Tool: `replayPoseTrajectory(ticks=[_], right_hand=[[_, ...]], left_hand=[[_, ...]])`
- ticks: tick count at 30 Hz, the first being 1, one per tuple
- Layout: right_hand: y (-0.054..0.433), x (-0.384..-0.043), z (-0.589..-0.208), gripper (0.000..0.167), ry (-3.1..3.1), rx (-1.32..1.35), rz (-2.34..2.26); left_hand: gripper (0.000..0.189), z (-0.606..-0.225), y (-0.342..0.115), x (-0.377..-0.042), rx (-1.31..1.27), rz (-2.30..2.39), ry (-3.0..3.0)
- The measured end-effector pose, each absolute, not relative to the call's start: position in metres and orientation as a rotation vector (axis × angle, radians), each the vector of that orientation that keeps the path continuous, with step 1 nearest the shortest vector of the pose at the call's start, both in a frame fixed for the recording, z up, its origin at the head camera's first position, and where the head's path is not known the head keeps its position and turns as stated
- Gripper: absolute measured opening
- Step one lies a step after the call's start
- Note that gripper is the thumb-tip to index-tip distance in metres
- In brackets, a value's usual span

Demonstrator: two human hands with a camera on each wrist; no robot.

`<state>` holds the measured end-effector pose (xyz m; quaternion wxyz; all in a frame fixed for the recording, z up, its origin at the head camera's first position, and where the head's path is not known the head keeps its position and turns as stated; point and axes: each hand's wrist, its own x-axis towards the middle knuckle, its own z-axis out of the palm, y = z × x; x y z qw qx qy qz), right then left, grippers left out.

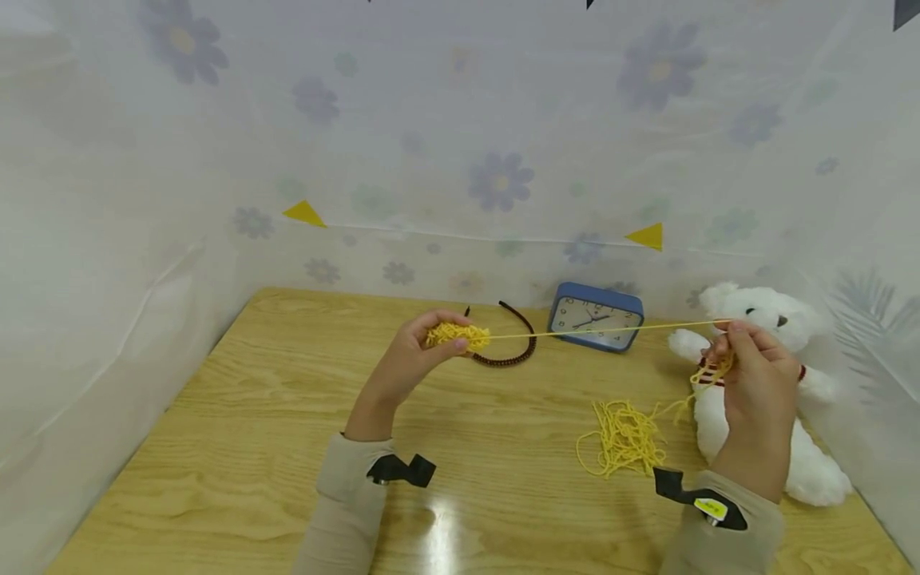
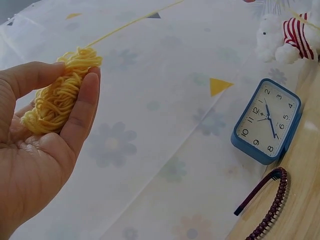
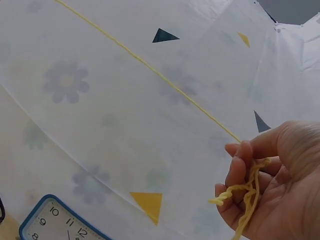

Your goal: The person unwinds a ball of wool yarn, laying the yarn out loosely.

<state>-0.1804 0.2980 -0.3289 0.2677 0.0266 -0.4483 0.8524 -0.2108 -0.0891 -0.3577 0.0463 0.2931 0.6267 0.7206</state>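
My left hand grips a small bundle of yellow yarn between thumb and fingers, above the table. From the bundle a single strand runs taut to the right, where my right hand pinches it between thumb and fingertip. More yarn hangs in loose loops from the right palm, as the right wrist view shows. These loops lead down to a loose tangle of yellow yarn on the table, left of the right wrist.
A blue alarm clock stands at the table's back edge, behind the strand. Beside it lies a dark beaded headband. A white teddy bear in a red-striped top sits at the right, partly behind the right hand. Floral sheeting surrounds the wooden table.
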Motion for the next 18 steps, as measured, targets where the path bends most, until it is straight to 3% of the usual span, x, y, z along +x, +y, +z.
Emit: replayPoseTrajectory(ticks=[7,12,18], right_hand=[[0.306,-0.182,-0.342,0.012,-1.812,0.133,2.182],[0.308,-0.187,-0.349,0.016,-2.497,0.481,1.788],[0.285,-0.197,-0.350,0.025,-2.866,0.856,1.486]], left_hand=[[0.031,-0.356,-0.088,-0.210,0.902,2.200,1.901],[0.034,-0.356,-0.084,-0.210,0.934,2.181,1.886],[0.030,-0.357,-0.075,-0.209,0.973,2.126,1.911]])
